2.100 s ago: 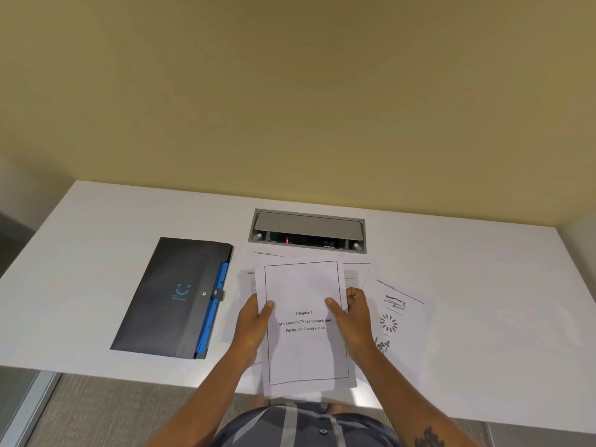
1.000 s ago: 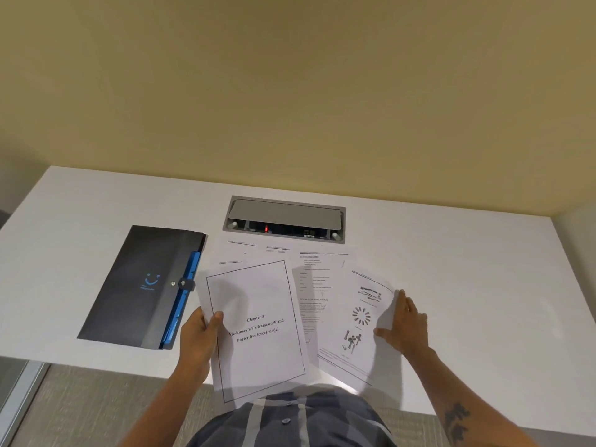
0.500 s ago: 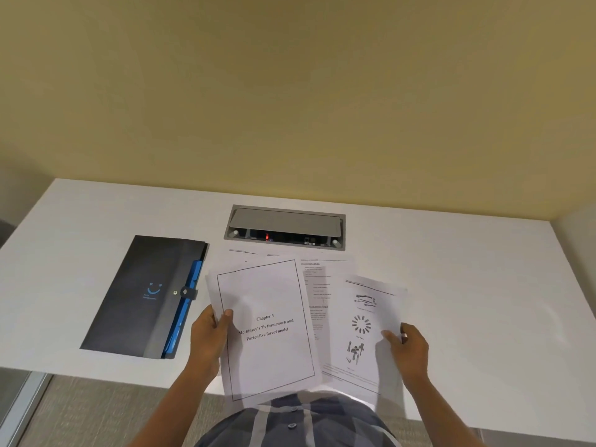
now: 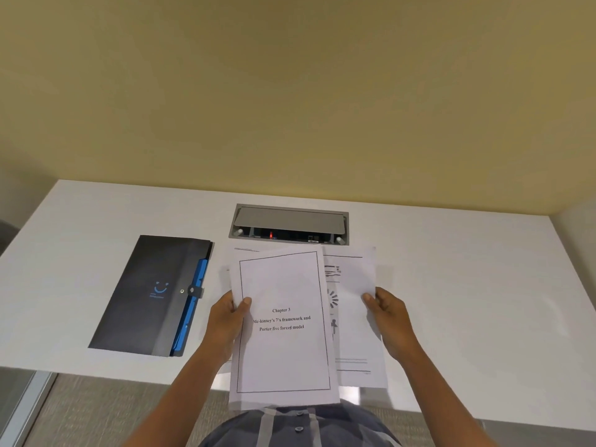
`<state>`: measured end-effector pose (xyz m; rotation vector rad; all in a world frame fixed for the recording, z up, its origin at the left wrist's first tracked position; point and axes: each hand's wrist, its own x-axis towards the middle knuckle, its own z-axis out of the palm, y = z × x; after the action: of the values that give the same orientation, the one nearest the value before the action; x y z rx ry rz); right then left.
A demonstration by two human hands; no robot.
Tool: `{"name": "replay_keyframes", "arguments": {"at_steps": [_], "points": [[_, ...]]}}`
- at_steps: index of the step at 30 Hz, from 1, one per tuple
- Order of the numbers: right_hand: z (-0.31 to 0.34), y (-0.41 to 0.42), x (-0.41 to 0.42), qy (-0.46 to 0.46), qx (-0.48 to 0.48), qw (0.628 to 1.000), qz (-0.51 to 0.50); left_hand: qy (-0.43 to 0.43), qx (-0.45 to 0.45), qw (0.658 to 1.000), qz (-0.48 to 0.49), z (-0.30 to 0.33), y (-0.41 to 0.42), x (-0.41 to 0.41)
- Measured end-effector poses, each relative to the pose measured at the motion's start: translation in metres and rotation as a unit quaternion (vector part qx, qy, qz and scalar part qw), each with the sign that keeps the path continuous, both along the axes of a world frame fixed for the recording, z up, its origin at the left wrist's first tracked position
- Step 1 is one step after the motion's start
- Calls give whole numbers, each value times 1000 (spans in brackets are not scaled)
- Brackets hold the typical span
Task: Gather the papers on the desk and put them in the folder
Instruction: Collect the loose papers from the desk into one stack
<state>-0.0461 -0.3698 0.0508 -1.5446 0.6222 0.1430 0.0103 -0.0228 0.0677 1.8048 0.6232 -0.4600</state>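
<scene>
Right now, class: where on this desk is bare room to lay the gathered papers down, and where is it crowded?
Free: the white desk right of the right hand, and the strip left of the folder. Crowded: the middle, where the left hand holds the Chapter 3 sheet over other papers, between folder and cable box.

A single head-worn view looks forward and down from close above the near edge of the white counter [image 4: 451, 285], facing the yellow wall [image 4: 290, 91] behind it; the wearer's shirt fills the bottom edge.
</scene>
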Motion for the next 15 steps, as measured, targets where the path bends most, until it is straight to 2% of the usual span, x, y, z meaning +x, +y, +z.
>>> {"name": "replay_keyframes", "arguments": {"at_steps": [7,15], "points": [[-1,38,4,11,1,997,76,17,-4,1000,-23,4,-2,-5],[14,60,13,36,69,987,140,36,-9,998,-49,10,-4,-7]]}}
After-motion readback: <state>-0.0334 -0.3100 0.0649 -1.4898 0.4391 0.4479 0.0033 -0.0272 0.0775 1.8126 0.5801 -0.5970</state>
